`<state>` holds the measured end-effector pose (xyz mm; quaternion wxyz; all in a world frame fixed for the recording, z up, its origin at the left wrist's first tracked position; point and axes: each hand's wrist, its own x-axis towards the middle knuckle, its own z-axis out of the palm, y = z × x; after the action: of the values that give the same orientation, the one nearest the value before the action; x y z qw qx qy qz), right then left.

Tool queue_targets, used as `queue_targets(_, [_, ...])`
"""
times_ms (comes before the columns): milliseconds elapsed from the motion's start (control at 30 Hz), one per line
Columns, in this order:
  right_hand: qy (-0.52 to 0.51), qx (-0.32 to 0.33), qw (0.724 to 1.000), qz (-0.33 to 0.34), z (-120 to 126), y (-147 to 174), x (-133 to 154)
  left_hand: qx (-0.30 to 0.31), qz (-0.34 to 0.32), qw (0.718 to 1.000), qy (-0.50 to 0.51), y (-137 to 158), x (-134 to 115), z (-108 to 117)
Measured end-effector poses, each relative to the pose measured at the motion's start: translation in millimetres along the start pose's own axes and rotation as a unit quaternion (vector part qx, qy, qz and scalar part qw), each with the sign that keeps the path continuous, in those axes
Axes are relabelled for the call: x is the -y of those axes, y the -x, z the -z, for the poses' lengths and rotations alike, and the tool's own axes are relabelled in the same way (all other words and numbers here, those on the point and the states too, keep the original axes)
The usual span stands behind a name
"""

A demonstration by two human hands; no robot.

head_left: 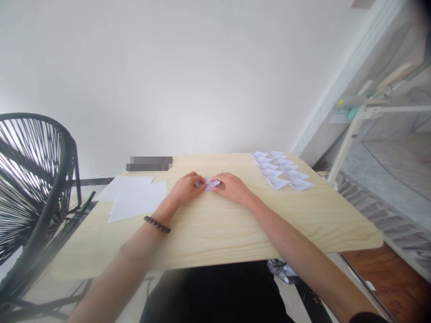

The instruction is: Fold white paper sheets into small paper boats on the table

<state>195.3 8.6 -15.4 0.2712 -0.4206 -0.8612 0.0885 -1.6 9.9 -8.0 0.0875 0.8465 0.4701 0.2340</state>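
Note:
A small folded white paper (208,183) lies between my two hands at the middle of the table. My left hand (187,188) pinches its left end, a dark bead bracelet circling that wrist. At the right end, my right hand (231,186) grips the paper between thumb and fingers. The fingers hide part of the folds. To the right, several folded paper pieces (269,172) stand in two rows near the table's back right corner. Flat white sheets (138,200) lie overlapping to the left of my left hand.
A pale wooden table (215,233) carries everything, its back edge close to a white wall. A blurred-out dark object (149,163) sits at the back left. A black woven chair (37,179) stands left, and a white metal frame (350,134) rises beyond the right edge.

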Motion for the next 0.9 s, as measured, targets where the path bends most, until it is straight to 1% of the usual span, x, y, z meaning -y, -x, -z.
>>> queue_targets(133, [-0.008,0.001,1.0,-0.005,2,-1,-7,-0.02,0.023,0.999,0.033,-2,5,2])
queue_targets(300, [-0.003,-0.021,0.999,-0.04,4,-2,-8,-0.012,0.051,0.995,0.087,-2,11,7])
queue_targets(400, [-0.011,-0.028,0.999,-0.042,5,-1,-7,-0.011,0.032,0.995,0.097,-2,16,7])
queue_targets(500, [-0.026,-0.028,0.999,-0.023,5,-2,-8,-0.031,-0.016,0.993,0.109,-2,19,5])
queue_targets(567, [-0.03,-0.025,0.999,-0.008,5,-2,-8,-0.042,-0.037,0.992,0.111,-3,22,4])
queue_targets(700, [-0.033,-0.028,0.999,-0.004,6,-2,-7,-0.039,-0.044,0.991,0.12,-2,24,2])
queue_targets(800, [-0.044,-0.04,0.998,-0.03,6,-1,-6,-0.038,-0.043,0.988,0.144,-2,22,3])
queue_targets(900, [-0.053,-0.049,0.995,-0.064,6,-1,-6,-0.042,-0.021,0.986,0.161,-2,18,4])
